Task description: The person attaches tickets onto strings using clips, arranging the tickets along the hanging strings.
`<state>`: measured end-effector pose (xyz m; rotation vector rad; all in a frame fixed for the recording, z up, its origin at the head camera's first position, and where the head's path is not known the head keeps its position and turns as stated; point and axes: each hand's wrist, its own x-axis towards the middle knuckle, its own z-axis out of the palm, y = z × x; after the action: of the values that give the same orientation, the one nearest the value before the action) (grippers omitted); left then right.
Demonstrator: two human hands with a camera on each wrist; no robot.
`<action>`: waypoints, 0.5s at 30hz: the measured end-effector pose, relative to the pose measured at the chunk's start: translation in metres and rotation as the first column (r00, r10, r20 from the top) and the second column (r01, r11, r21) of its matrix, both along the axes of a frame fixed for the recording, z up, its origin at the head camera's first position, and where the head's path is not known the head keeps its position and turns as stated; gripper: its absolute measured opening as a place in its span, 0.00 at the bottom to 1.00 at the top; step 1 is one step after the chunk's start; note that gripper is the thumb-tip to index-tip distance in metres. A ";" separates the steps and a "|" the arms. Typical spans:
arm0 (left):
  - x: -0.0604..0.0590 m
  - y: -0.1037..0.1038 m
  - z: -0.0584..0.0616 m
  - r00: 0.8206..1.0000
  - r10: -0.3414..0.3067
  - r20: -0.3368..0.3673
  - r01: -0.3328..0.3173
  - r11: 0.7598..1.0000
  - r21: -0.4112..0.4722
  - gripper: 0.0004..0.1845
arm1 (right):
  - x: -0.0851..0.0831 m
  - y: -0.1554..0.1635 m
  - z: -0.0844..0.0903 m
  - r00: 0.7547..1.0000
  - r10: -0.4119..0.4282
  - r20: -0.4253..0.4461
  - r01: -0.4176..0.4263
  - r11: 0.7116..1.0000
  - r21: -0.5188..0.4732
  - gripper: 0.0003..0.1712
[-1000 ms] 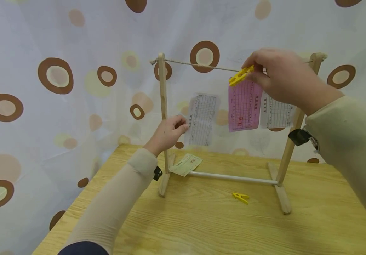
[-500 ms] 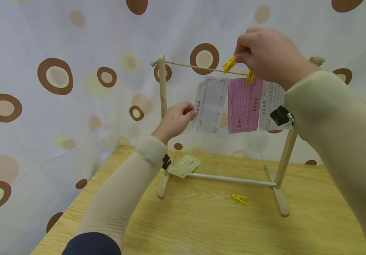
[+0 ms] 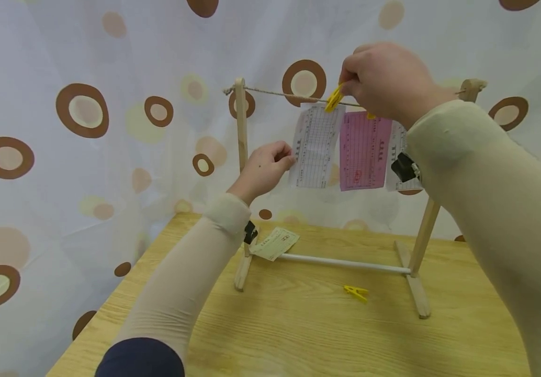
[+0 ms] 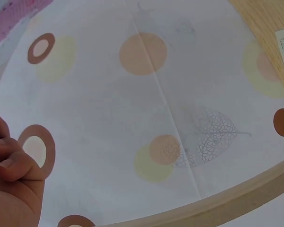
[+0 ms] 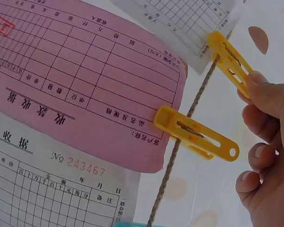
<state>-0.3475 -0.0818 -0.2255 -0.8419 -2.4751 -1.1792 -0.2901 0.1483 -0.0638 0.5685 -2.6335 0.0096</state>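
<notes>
My left hand [image 3: 266, 167] holds the left edge of a white receipt sheet [image 3: 317, 149], whose top edge reaches up to the rope [image 3: 277, 94]. In the right wrist view, my right hand [image 5: 274, 137] pinches a yellow clothespin [image 5: 229, 64] by its handle end, with the jaws over the white sheet's top corner at the rope. Beside it a pink receipt [image 3: 364, 152] hangs from the rope under a second yellow clothespin [image 5: 194, 135]. Another white receipt [image 5: 61, 184] hangs right of the pink one, partly covered by my right wrist in the head view.
The rope spans a wooden stand with a left post [image 3: 241, 125], a right post [image 3: 425, 235] and a white bottom bar [image 3: 346, 263]. A pale green slip [image 3: 277, 243] lies by the left foot. One yellow clothespin [image 3: 356, 292] lies on the wooden table [image 3: 299, 335].
My left hand has raised the white receipt up and rightward to the rope. My right hand has moved left from the pink receipt, bringing its clothespin down onto the white receipt's top edge.
</notes>
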 end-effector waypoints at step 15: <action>0.002 -0.003 -0.002 1.000 -0.014 0.013 0.014 1.000 -0.017 0.07 | 0.002 0.001 -0.007 1.000 0.004 -0.027 -0.002 0.997 0.076 0.24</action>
<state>-0.3457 -0.0853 -0.2273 -0.8604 -2.4967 -1.1736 -0.2886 0.1493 -0.0704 0.5938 -2.6163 -0.0974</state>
